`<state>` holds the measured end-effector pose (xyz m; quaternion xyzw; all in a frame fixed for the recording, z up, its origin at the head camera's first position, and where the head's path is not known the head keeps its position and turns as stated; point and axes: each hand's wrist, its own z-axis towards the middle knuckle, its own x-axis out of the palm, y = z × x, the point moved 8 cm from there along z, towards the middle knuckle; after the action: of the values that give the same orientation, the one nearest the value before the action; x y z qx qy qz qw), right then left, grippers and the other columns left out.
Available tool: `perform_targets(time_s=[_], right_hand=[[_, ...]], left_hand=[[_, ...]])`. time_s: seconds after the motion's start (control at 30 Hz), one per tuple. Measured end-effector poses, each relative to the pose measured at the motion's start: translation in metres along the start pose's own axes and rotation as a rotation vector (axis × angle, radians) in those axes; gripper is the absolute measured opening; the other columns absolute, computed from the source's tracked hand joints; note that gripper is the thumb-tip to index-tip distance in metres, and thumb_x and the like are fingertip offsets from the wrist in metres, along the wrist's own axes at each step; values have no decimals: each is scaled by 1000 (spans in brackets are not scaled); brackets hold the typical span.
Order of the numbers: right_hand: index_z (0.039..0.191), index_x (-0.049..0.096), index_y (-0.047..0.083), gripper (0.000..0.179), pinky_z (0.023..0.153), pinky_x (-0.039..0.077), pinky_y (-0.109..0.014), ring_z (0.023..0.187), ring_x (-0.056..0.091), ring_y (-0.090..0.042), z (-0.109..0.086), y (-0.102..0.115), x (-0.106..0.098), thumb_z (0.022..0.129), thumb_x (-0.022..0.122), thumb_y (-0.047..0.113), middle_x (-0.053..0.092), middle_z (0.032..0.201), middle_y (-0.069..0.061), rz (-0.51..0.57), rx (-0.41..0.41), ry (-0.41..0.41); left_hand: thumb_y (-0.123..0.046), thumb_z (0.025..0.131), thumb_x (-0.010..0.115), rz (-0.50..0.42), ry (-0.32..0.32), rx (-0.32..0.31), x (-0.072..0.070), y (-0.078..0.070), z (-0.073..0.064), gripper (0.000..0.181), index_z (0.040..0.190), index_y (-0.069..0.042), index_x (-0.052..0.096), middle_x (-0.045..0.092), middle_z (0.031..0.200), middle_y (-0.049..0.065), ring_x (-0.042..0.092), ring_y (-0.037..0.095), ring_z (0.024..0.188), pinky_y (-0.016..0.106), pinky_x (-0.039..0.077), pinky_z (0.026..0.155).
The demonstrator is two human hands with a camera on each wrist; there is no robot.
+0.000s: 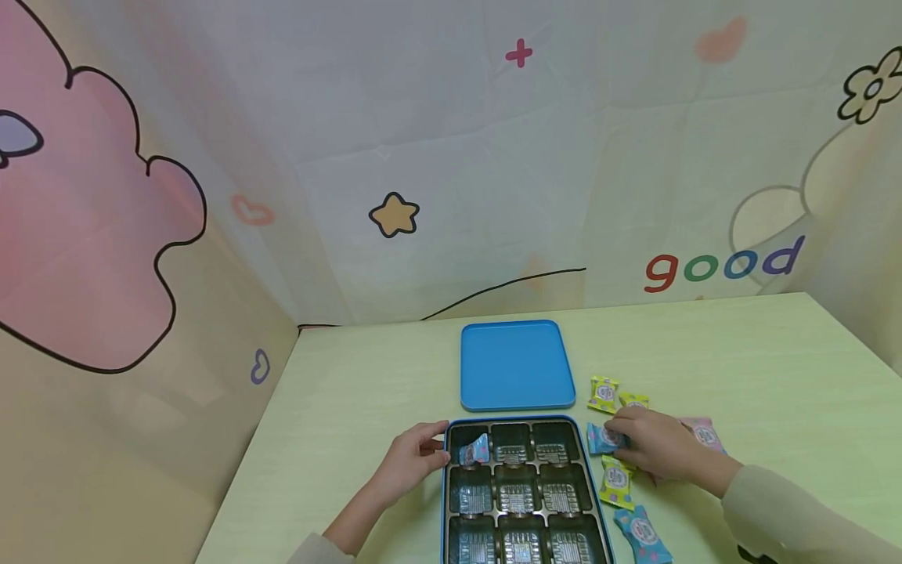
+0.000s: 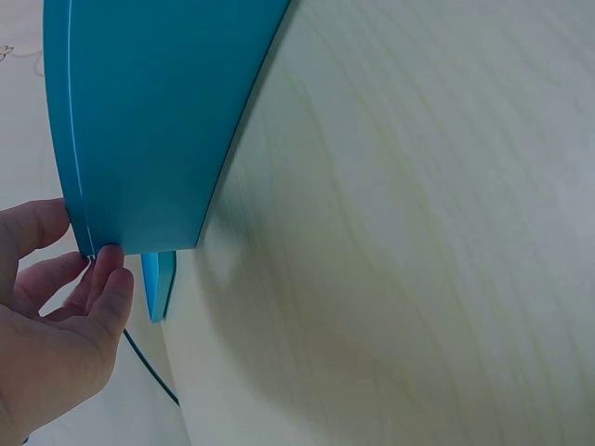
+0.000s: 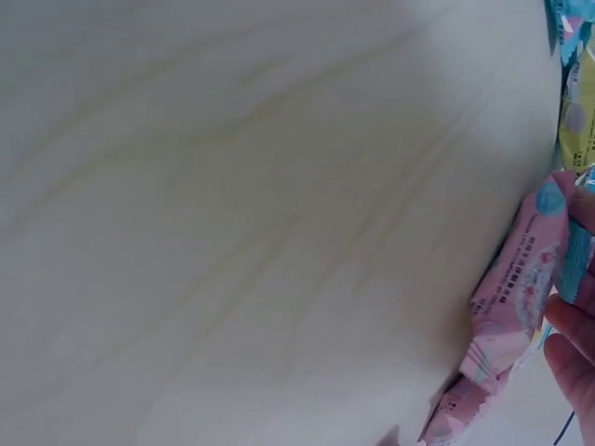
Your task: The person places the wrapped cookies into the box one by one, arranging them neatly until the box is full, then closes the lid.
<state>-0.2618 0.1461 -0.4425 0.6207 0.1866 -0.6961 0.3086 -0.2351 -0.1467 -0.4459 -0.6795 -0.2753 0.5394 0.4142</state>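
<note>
A blue box (image 2: 158,121) with a dark insert of square compartments (image 1: 516,495) stands in front of me. One blue candy packet (image 1: 475,450) lies in its far left compartment. My left hand (image 1: 407,460) grips the box's far left corner with thumb and fingers. To the right of the box, my right hand (image 1: 658,445) pinches a second blue candy packet (image 1: 601,439) at its right end. Under and beside that hand are pink packets (image 3: 516,297); the palm hides part of them. A yellow packet (image 1: 616,482) lies just nearer me.
A flat blue lid (image 1: 517,366) lies behind the box. More yellow packets (image 1: 604,394) sit beyond the right hand, and another blue packet (image 1: 643,536) is near the box's right side. A printed cloth (image 1: 451,157) hangs behind the pale table (image 1: 366,376).
</note>
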Motion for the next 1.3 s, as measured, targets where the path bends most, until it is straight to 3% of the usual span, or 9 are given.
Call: perform_targets(time_s=[0.2,0.43,1.3], right_hand=[[98,66,4,34,74,49,-34,85,57,-17,-1,-3,-2,71,71,25,60,90,0,27,48,-5],[96,66,3,34,74,50,-37,88,58,-22,-1,-2,-11,69,72,22,61,93,-6,55,42,-58],[95,66,5,31,70,50,-31,82,56,-15,10,11,-41,70,72,23,60,89,-1,45,15,-101]], left_hand=[[-7,82,59,-17,-1,6,0,-1,-1,48,127,1,45,49,123,21,55,31,101,38,49,80],[-7,83,58,15,3,-9,0,2,2,46,127,0,46,49,123,19,55,30,102,37,49,81],[-8,83,58,22,4,-6,0,0,0,46,127,1,46,50,122,19,55,30,101,36,49,80]])
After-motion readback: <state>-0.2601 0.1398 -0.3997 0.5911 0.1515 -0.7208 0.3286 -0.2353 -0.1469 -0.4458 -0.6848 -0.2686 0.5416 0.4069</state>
